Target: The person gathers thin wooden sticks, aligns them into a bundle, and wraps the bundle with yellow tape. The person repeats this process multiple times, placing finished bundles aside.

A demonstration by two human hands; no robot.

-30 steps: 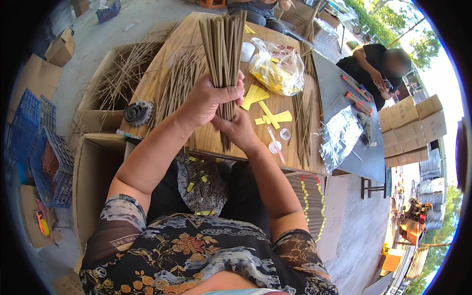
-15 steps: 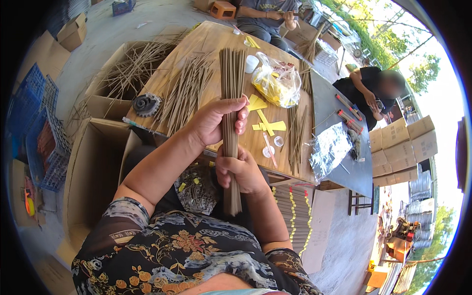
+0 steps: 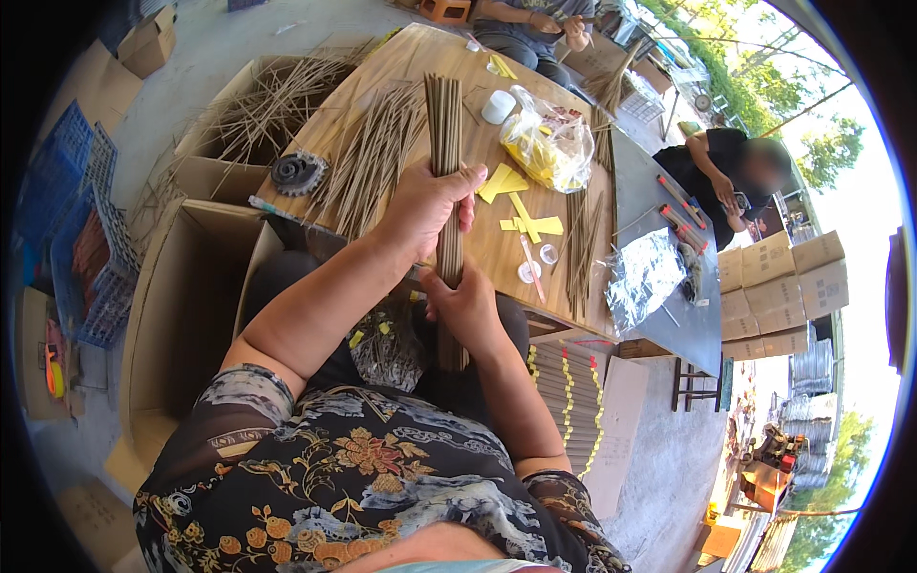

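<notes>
A thick bundle of thin brown incense sticks (image 3: 445,124) stands nearly upright in front of me, over the near edge of the wooden table. My left hand (image 3: 427,202) is wrapped round its middle, thumb across the front. Just below, my right hand (image 3: 465,306) is closed round the lower part, and the bottom ends stick out beneath it over my lap. More loose sticks (image 3: 374,153) lie spread on the table to the left. Yellow paper strips (image 3: 537,225) lie to the right of my left hand, beside a clear plastic bag (image 3: 552,153) with yellow pieces inside.
A white cup (image 3: 498,107) and a dark toothed disc (image 3: 298,174) are on the table (image 3: 487,250). Cardboard boxes (image 3: 158,315) stand at my left, one filled with sticks. Banded stick bundles (image 3: 565,401) lie lower right. Two people sit across and at right, near silver foil (image 3: 642,282).
Both hands and the bundle have moved slightly up and away from my body. The bundle's lower end now shows higher over my lap. Both hands keep hold; the view has shifted slightly.
</notes>
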